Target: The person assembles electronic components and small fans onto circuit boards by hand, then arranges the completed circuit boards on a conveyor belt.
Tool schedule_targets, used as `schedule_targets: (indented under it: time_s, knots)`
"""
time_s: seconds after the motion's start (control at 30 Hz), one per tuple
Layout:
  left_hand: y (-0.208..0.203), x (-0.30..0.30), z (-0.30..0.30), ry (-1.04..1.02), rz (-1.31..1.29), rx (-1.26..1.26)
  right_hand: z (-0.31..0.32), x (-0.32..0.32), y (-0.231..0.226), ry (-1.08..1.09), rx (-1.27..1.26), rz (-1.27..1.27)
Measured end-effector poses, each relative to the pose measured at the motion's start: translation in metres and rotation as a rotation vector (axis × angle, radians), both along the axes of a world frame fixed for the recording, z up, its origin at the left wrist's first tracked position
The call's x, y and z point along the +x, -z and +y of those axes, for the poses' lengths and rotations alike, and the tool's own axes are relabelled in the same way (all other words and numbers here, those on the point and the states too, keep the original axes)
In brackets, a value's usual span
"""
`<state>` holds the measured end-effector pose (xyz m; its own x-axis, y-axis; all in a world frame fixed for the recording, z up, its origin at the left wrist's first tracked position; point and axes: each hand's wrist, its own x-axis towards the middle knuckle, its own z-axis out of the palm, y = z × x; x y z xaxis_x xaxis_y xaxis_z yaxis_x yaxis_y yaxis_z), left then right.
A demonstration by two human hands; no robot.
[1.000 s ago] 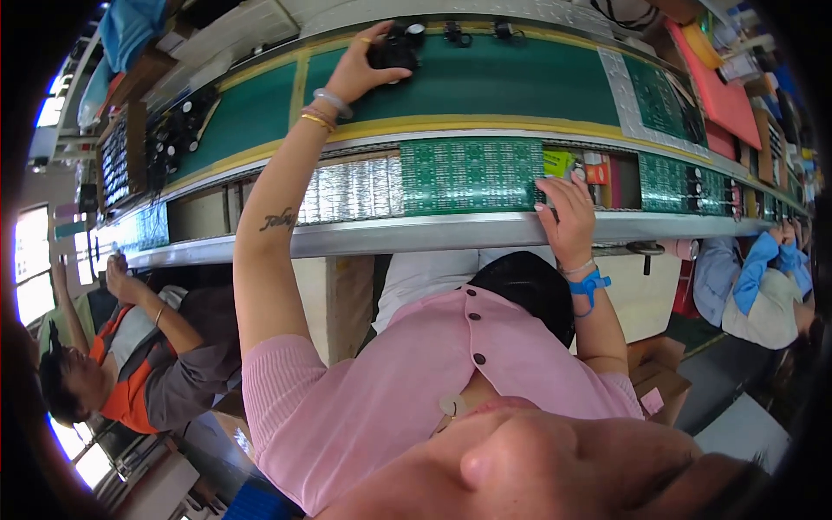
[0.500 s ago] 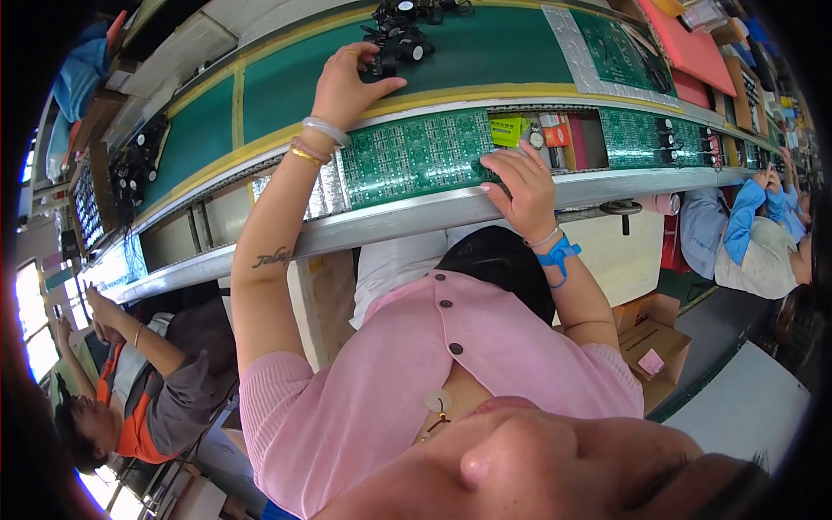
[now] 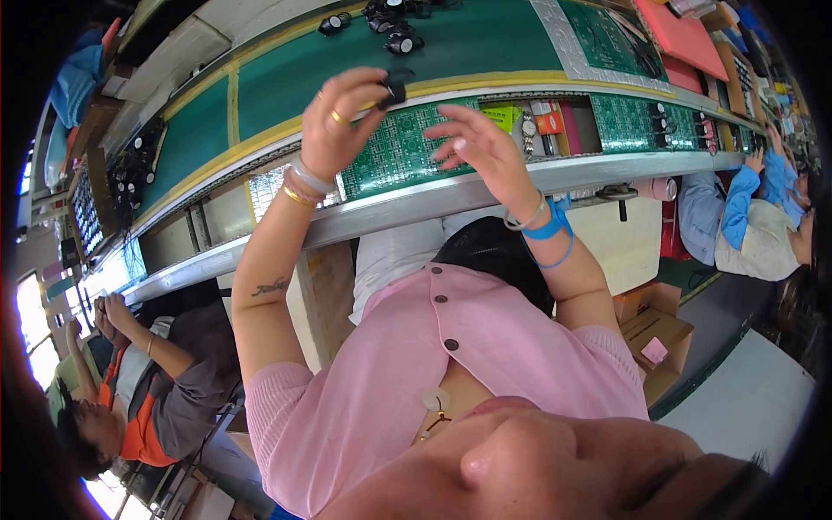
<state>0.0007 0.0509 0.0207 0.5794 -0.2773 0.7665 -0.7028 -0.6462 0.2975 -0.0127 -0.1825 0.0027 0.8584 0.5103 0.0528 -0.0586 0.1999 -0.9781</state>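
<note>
My left hand (image 3: 340, 126) is closed on a small black round part with a wire (image 3: 393, 90), pinched between thumb and fingers above the bench edge. Below it lies a green circuit board panel (image 3: 381, 165) with printed patterns. My right hand (image 3: 487, 154) hovers over the right end of that panel, fingers spread and nothing visible in them. Beyond the left hand, several black round parts (image 3: 403, 42) with white tops and wires lie loosely on the green mat (image 3: 485, 43).
Right of the panel are a yellow-green packet (image 3: 498, 119) and another green board (image 3: 620, 130) carrying black parts. More black parts (image 3: 139, 165) lie at far left. A metal rail (image 3: 381, 206) runs along the front. Co-workers sit on both sides; a cardboard box (image 3: 654, 334) stands at right.
My left hand has drawn back from the pile toward me, carrying one black part. My right hand has lifted off the board and shifted left, its fingers spreading.
</note>
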Motion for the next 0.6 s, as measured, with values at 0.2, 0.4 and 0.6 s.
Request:
schedule_targets:
  time_s: [0.2,0.4,0.6]
  knots:
    - [0.008,-0.014,-0.007,0.128,-0.196,0.15,0.021,0.02,-0.014,-0.235,0.102,0.232]
    - [0.0,-0.015,-0.007,0.26,-0.282,0.285,0.006,0.019,-0.005,-0.325,0.266,0.505]
    - [0.028,0.071,0.047,-0.458,0.05,0.207,-0.043,0.031,0.004,0.046,-0.296,-0.043]
